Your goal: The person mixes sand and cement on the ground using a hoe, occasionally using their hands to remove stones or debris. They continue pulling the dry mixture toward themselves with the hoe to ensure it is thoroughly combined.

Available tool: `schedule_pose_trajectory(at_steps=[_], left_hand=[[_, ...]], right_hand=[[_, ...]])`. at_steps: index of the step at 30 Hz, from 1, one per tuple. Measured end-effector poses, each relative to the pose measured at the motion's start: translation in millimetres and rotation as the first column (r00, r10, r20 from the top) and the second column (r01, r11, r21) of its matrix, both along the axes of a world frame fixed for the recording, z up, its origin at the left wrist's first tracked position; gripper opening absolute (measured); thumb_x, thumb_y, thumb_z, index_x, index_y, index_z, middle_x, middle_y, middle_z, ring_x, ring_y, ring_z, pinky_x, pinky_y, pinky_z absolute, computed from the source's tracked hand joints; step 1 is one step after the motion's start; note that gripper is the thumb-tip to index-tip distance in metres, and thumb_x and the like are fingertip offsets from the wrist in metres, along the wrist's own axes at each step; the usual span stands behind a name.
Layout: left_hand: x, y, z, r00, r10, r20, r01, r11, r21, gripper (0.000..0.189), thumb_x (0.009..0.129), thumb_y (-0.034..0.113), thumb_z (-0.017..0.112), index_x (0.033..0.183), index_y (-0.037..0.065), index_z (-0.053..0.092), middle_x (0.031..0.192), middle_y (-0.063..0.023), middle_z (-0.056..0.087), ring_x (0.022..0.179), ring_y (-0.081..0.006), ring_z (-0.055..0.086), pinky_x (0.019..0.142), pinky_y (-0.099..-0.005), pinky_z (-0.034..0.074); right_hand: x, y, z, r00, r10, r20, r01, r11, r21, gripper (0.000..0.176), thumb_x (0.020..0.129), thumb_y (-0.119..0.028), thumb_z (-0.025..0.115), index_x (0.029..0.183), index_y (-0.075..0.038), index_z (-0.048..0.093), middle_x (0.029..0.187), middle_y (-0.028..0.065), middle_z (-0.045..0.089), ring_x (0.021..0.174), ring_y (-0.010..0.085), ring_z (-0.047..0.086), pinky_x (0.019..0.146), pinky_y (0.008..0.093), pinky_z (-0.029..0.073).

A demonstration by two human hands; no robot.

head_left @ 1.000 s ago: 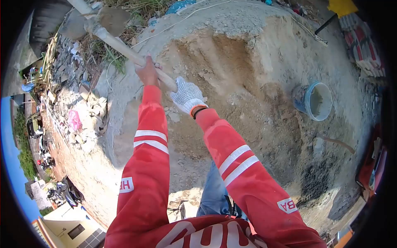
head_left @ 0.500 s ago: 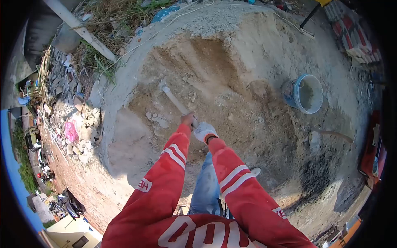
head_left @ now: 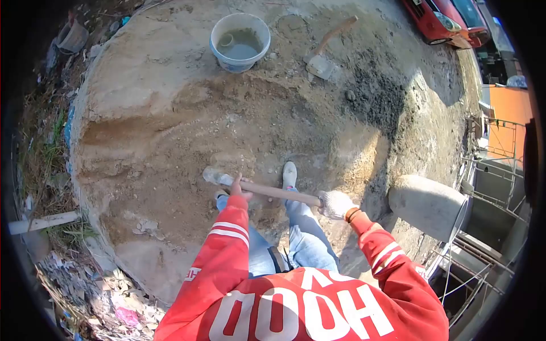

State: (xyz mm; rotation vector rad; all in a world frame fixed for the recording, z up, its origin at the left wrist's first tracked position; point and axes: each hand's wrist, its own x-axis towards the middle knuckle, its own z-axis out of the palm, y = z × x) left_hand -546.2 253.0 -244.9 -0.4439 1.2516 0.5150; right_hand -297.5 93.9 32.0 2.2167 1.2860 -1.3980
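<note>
My left hand (head_left: 240, 187), bare, is wrapped round the hoe (head_left: 276, 191) close to its dusty metal head. My right hand (head_left: 336, 204), in a white knit glove, grips the far end of the wooden handle. The hoe lies crosswise in front of my legs, its head (head_left: 216, 175) to the left over loose brown soil (head_left: 170, 165). Dust on the head hides its exact outline. Below the handle are my jeans and light shoes.
A white bucket (head_left: 239, 63) with grey contents and a small cup-like thing stands ahead. Beside it lies another wooden-handled tool (head_left: 321, 66). A grey rounded drum (head_left: 427, 206) and metal framing are at right, a red car (head_left: 446, 21) at upper right, rubbish (head_left: 114, 295) at lower left.
My view has turned to the right. The hoe has come from reaching into the dug soil to lying across my body; my hands have moved from close together to far apart on it.
</note>
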Motion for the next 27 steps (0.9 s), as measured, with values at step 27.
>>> schedule_pose_trajectory(at_steps=[27], left_hand=[[-446.2, 308.3, 313.0, 0.560, 0.601, -0.570, 0.024, 0.676, 0.736, 0.013, 0.089, 0.015, 0.061, 0.089, 0.007, 0.050, 0.068, -0.0008, 0.046, 0.050, -0.0142, 0.043, 0.047, -0.0315, 0.042]], right_hand=[[-404.5, 318.3, -33.4, 0.812, 0.398, -0.428, -0.212, 0.883, 0.418, 0.036, 0.081, -0.028, 0.065, 0.108, -0.007, 0.054, 0.085, 0.0199, 0.067, 0.083, 0.0389, 0.065, 0.072, 0.0497, 0.051]])
